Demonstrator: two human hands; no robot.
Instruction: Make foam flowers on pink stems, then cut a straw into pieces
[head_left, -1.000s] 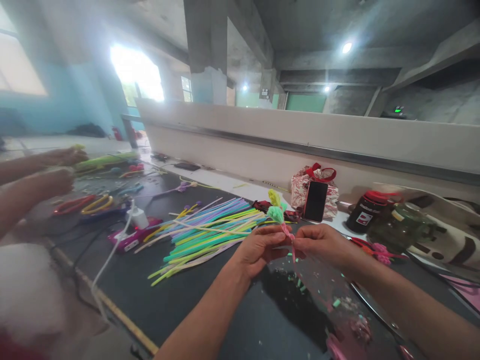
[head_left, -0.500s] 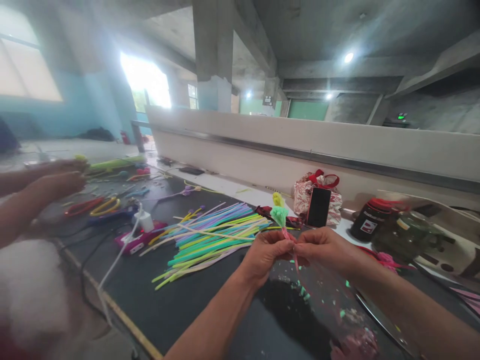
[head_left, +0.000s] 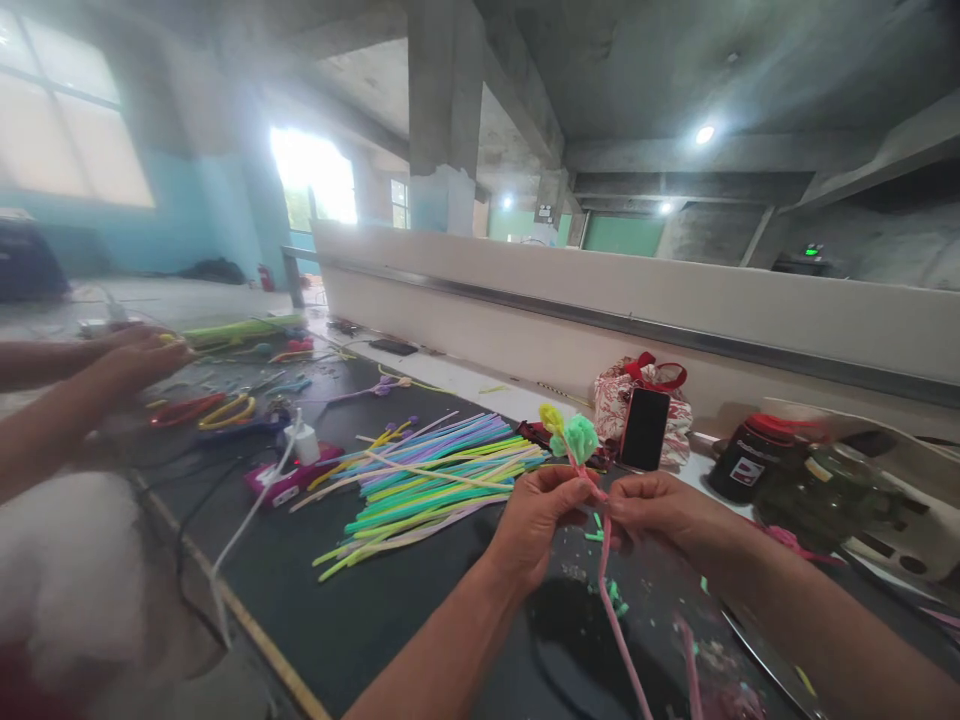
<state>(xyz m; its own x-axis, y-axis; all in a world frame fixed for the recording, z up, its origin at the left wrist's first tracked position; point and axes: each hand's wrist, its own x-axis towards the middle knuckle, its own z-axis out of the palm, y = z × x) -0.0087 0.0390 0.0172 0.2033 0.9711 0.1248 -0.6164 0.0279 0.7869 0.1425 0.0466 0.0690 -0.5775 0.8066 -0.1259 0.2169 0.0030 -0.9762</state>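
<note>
My left hand (head_left: 534,520) is closed in a pinch on the stem of a pipe-cleaner flower. Its fluffy mint-green bloom (head_left: 580,437) and smaller yellow bloom (head_left: 551,418) stick up above the fingers. Pink pipe cleaner (head_left: 616,620) wraps the stem just under the blooms, and a long end hangs down toward the tabletop. Close beside the left fingertips, my right hand (head_left: 664,508) pinches the pink pipe cleaner where it leaves the stem. Green clippings (head_left: 616,598) lie on the dark table under the hands.
Loose pastel pipe cleaners (head_left: 442,490) are spread left of my hands. Further left are a magenta power strip (head_left: 289,482), a white cable and a co-worker's hands (head_left: 142,355). Behind stand a phone (head_left: 645,428), a patterned bag (head_left: 611,395) and a dark red-lidded jar (head_left: 750,462).
The flower has turned so its green bloom faces me more, with the yellow one to its left. A long pink end now hangs below my right hand. The view has shifted slightly.
</note>
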